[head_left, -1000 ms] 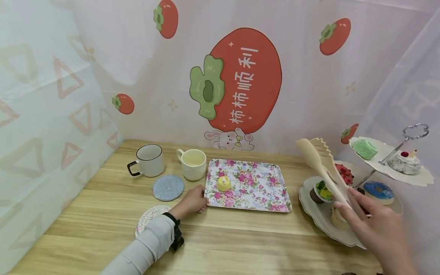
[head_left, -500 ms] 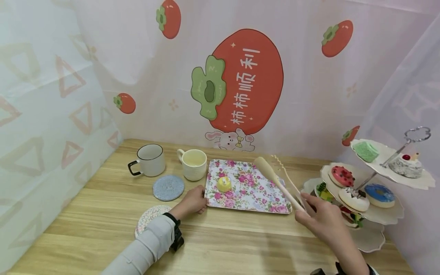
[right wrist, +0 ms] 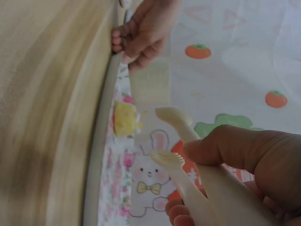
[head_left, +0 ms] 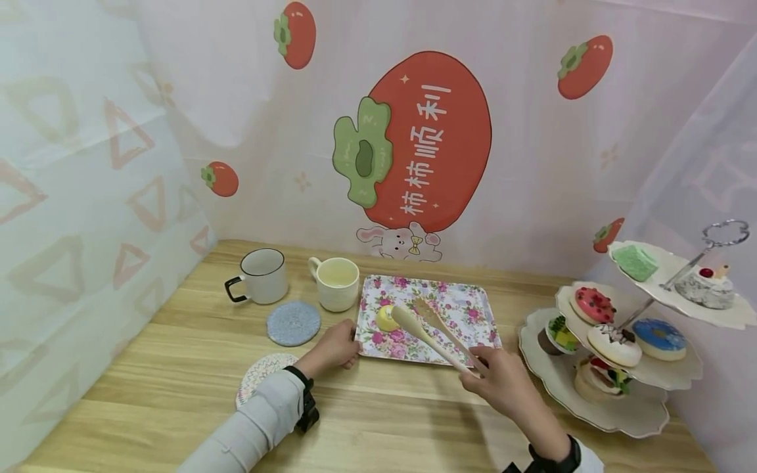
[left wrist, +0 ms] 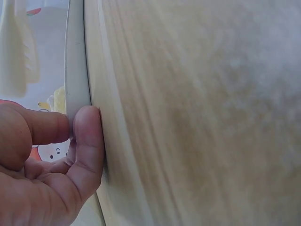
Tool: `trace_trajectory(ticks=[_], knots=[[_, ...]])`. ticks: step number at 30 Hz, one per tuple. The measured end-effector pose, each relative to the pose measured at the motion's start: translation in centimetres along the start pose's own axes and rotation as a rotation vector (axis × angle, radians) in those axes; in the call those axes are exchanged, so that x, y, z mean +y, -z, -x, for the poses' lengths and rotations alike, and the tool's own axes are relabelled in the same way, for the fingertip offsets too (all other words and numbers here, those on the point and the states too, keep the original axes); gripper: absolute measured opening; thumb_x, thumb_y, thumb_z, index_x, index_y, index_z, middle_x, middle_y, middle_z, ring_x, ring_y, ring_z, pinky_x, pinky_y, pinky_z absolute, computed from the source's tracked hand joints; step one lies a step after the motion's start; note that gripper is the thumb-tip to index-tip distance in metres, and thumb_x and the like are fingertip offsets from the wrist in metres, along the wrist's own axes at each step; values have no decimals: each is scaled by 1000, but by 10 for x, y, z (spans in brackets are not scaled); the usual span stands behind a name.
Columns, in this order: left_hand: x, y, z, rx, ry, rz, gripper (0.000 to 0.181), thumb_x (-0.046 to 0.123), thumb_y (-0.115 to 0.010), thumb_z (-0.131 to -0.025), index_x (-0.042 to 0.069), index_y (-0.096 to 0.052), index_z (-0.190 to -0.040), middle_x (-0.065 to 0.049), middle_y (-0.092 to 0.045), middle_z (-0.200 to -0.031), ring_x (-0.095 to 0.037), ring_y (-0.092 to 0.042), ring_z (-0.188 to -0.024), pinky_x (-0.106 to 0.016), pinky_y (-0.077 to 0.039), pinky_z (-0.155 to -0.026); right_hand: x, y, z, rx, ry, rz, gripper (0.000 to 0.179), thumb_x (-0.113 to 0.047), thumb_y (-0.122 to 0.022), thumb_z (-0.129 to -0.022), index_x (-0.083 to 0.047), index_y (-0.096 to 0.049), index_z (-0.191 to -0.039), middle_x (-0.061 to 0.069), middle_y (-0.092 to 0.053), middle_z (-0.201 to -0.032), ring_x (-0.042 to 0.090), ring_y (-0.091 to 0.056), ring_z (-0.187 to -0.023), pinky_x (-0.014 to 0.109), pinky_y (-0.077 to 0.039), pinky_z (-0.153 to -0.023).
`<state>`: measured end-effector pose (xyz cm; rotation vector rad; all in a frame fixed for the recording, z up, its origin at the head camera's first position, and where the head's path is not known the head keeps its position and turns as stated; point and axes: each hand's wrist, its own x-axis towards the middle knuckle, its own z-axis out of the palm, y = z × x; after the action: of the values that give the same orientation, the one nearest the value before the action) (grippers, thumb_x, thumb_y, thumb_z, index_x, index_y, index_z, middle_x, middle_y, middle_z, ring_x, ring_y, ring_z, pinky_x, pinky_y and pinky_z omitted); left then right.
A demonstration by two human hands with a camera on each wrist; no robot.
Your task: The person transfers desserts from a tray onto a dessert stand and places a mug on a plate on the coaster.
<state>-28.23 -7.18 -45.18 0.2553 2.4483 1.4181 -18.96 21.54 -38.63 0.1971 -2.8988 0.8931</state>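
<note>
hands pinch the tray edge and hold parted tongs, seemingly clear of the cake.

The right hand grips tongs that stand parted ahead of its fingers, a yellow cake beyond on a flowered tray.

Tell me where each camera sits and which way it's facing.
Head: worn on the head, facing forward and down at the floral tray; the left hand and right hand show, with forearms.
Left wrist: worn there, looking at the tray's rim and table; the left hand shows, pinching the rim.
Right wrist: worn there, looking past the tongs at the yellow cake; right hand close, left beyond.
Head and right wrist share both hands, tongs and cake.
</note>
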Motion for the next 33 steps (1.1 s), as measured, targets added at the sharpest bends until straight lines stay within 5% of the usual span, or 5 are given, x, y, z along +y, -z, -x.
trace_trajectory(ticks=[23,33], knots=[[-1,-3,-1,21,5,-22,12,-4,-54,-88,-5,-47,-99,-11,-56,-66,-17,-55,-51,-29,-50,-45,2,-36,-19,-45,95,75,34,-10,-79,-68,3,-67,-97,5,-63,-75,13,-53,-60,32,-45,-54],[0,-3,0,22,3,-8,13,-4,-53,-89,-6,-47,-101,-12,-56,-67,-17,-55,-51,-29,-50,-46,-2,-37,-21,-43,126,104,23,-7,-74,-73,0,-69,-94,-3,-55,-62,10,-44,-48,27,-36,-44]])
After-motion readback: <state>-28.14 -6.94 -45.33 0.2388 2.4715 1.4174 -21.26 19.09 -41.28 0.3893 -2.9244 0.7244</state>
